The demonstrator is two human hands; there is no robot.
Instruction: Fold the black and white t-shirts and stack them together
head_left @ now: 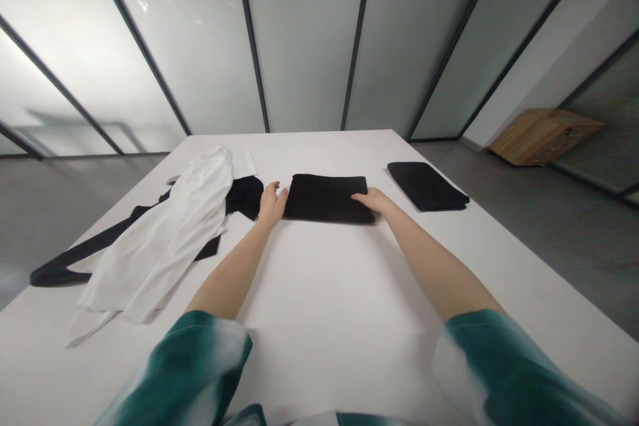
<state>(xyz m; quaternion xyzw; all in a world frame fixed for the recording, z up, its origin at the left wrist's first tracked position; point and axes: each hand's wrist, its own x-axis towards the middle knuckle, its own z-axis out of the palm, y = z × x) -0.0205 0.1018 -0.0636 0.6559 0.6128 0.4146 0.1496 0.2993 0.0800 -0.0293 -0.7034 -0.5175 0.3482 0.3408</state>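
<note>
A folded black garment point(327, 198) lies flat in the middle of the white table point(319, 293). My left hand point(272, 203) rests against its left edge, fingers together and stretched out, holding nothing. My right hand point(373, 200) lies on the garment's near right corner, fingers flat on the cloth. Both arms reach forward over the table, with green and white sleeves at the bottom of the view.
A second folded black garment point(428, 186) lies at the far right of the table. On the left lies a heap of unfolded clothes: a white garment point(164, 239) over a black one point(74, 259). Frosted glass walls stand behind; a wooden cabinet point(544, 135) sits on the floor at right.
</note>
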